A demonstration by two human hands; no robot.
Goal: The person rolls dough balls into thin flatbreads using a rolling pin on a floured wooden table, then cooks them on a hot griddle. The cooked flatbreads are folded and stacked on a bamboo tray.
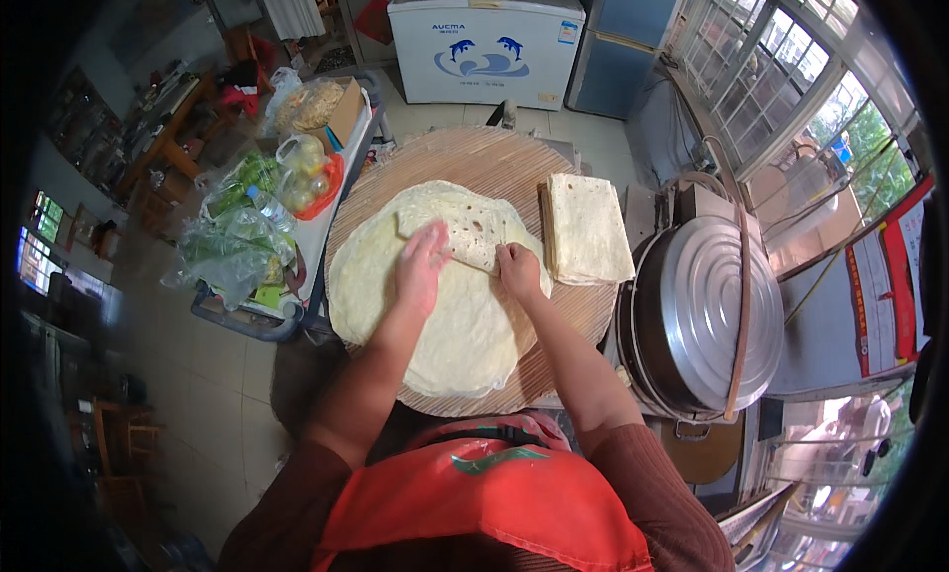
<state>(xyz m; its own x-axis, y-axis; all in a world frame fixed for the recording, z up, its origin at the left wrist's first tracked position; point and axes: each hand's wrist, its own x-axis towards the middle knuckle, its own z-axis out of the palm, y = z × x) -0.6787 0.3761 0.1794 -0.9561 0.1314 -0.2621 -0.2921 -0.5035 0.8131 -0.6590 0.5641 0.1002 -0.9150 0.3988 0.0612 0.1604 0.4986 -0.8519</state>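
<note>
A large, thin, round flatbread [452, 335] lies on a round ridged wooden board [445, 153]. Part of its far side is folded over, and this flap [478, 234] shows brown-spotted bread. My right hand [519, 270] pinches the flap's near right corner between thumb and fingers. At the flap's left end, my left hand [422, 264] is held edge-on with its fingers extended. It is slightly blurred, and whether it touches the bread is unclear. To the right, a stack of folded flatbreads [589, 227] rests on the board's edge.
A round griddle with a ridged metal lid [712, 312] stands close on the right, a wooden strip across it. On the left, a cart [319, 253] carries bagged greens [237, 238], a plastic bottle [270, 210] and other bags. A chest freezer [485, 53] stands beyond the board.
</note>
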